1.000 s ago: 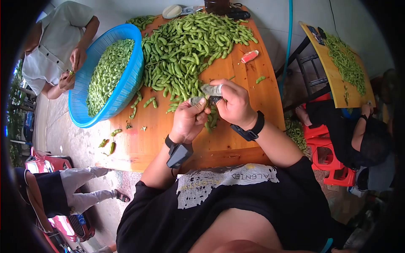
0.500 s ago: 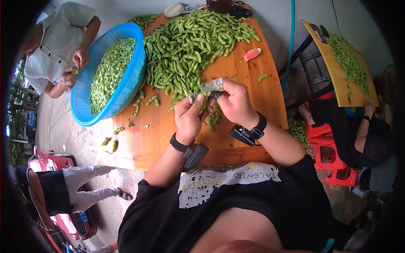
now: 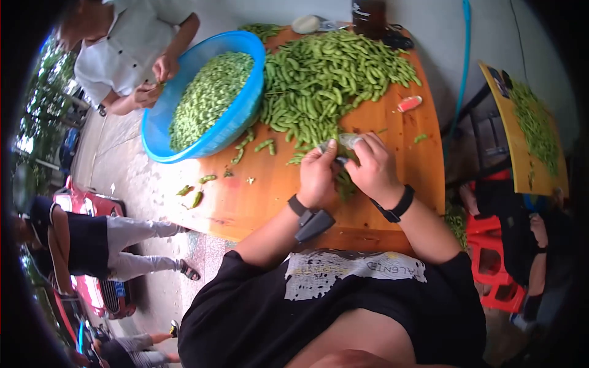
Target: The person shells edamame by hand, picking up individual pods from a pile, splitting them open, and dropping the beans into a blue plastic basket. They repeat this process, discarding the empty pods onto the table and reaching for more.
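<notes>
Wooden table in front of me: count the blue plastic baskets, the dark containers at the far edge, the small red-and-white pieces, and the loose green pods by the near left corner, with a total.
Blue plastic basket: 1
Dark container: 1
Small red-and-white piece: 1
Loose green pods, near left corner: 3
Total: 6

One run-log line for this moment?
left hand, right hand: close together near pod heap | held item: too blurred to tell | blue basket: beans inside
</notes>
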Demonstrator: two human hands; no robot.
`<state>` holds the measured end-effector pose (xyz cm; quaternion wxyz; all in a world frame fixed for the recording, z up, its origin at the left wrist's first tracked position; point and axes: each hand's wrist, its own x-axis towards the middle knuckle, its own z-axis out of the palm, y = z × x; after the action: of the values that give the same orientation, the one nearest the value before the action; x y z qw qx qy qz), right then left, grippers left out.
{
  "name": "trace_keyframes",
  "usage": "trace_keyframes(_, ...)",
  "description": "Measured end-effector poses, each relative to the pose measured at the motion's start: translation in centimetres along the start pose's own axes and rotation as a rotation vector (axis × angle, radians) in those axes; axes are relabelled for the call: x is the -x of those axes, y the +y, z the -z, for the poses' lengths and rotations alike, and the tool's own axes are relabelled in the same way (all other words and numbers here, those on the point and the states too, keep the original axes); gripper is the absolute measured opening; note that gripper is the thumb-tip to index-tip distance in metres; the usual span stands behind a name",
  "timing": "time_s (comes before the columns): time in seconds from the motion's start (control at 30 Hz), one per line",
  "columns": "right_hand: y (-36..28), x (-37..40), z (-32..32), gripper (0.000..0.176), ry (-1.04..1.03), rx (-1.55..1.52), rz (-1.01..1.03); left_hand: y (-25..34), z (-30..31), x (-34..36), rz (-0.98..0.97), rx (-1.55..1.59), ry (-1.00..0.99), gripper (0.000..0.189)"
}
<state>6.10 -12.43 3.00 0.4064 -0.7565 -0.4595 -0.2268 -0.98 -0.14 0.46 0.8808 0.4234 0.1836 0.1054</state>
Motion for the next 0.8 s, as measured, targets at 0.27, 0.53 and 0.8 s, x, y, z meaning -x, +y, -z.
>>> trace_keyframes(0.27, 0.1, -0.2, 0.0, 0.025, 0.022, -0.038, 0.042, -0.5, -0.2, -0.2, -0.058, 0.131, 0.081, 0.015)
trace_keyframes(0.53, 0.3, -0.5, 0.4, 0.023, -0.023, -0.144, -0.017, 0.3, 0.6, -0.7, 0.047, 0.165, -0.005, 0.005)
trace_keyframes(0.8, 0.6, -0.7, 1.1, 0.019, -0.02, -0.155, -0.031, -0.2, 1.7, -1.2, 0.075, 0.114, -0.136, 0.006)
